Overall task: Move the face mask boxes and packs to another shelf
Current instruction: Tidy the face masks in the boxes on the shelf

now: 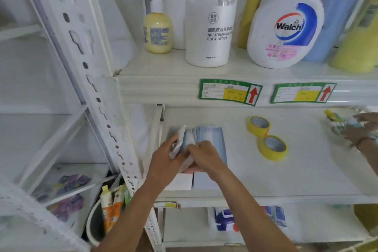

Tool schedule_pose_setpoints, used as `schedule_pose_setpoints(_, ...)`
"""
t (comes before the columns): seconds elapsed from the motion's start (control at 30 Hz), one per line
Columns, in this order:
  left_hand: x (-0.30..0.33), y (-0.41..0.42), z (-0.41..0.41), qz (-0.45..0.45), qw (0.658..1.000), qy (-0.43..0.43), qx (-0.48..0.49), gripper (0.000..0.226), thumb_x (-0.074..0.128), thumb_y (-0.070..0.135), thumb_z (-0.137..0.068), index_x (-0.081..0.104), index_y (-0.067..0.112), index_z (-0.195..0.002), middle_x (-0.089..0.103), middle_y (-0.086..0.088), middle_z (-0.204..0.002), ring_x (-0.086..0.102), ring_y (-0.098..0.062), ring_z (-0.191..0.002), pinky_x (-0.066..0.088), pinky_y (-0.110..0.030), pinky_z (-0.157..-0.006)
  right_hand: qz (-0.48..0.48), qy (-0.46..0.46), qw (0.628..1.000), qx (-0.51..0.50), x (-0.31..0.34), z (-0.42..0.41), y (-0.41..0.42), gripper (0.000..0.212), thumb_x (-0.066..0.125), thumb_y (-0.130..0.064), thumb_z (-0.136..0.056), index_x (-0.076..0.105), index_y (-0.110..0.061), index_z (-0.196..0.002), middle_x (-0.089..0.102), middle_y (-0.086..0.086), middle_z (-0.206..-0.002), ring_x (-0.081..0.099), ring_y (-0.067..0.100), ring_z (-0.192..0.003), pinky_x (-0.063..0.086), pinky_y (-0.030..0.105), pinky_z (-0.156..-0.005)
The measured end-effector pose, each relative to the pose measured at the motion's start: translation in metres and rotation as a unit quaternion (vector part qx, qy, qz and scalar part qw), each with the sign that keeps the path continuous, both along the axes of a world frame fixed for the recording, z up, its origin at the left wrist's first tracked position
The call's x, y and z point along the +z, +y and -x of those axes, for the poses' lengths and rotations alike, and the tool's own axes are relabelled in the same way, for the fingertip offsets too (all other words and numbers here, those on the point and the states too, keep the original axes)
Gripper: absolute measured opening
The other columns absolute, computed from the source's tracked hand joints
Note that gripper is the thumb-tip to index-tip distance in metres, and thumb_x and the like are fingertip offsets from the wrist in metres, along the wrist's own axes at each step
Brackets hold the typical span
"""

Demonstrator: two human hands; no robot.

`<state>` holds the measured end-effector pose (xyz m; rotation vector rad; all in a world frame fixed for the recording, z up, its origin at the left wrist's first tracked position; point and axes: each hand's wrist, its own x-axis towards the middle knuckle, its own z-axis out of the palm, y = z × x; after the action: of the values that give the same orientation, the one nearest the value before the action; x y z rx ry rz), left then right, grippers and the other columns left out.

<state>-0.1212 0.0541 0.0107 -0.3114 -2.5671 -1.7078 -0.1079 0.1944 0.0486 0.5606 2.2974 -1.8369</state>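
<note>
Both forearms reach forward over the middle shelf [286,174] at its left end. The left hand [163,161] and right hand [204,157] meet, each grip clenched on a thin face mask pack [180,139] held tilted between them, just above the flat mask packs [210,139] on the shelf.

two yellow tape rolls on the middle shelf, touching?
Touching. The head view shows the rear tape roll overlapping the front tape roll's rim, with no gap between.
</note>
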Motion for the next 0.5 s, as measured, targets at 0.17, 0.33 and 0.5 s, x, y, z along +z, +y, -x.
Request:
schedule_pose_setpoints(0.17, -0.012, -0.002, 0.001, 0.036, 0.998, 0.045, 0.01, 0.051, 0.072, 0.025, -0.093, 0.052, 0.06, -0.124, 0.052, 0.047, -0.119, 0.048, 0.026, -0.114, 0.036, 0.005, -0.087, 0.062, 0.08, 0.993, -0.066, -0.002, -0.011, 0.06, 0.02, 0.058, -0.018, -0.087, 0.071, -0.003, -0.081, 0.073, 0.016, -0.074, 0.074, 0.03, -0.073, 0.061, 0.039, -0.06)
schedule_pose_setpoints(0.33, -0.019, -0.011, 0.002, 0.123, 0.988, 0.091, 0.016, 0.044, 0.06, 0.029, -0.098, 0.05, 0.043, -0.139, 0.056, 0.03, -0.124, 0.054, 0.015, -0.11, 0.043, -0.008, -0.087, 0.067, 0.207, 0.938, -0.271, -0.047, -0.05, 0.144, 0.024, 0.062, -0.032, -0.083, 0.076, -0.014, -0.089, 0.073, 0.011, -0.078, 0.069, 0.024, -0.072, 0.06, 0.041, -0.06)
schedule_pose_setpoints(0.5, -0.01, -0.004, -0.006, 0.09, 0.981, 0.141, 0.102, 0.045, 0.056, 0.013, -0.099, 0.049, 0.04, -0.134, 0.053, 0.041, -0.082, 0.057, 0.021, -0.083, 0.049, -0.01, -0.057, -0.055, 0.1, 0.929, -0.353, -0.114, -0.064, 0.156, 0.023, 0.058, -0.026, -0.092, 0.069, -0.011, -0.078, 0.068, 0.021, -0.074, 0.067, 0.041, -0.074, 0.061, 0.057, -0.066)
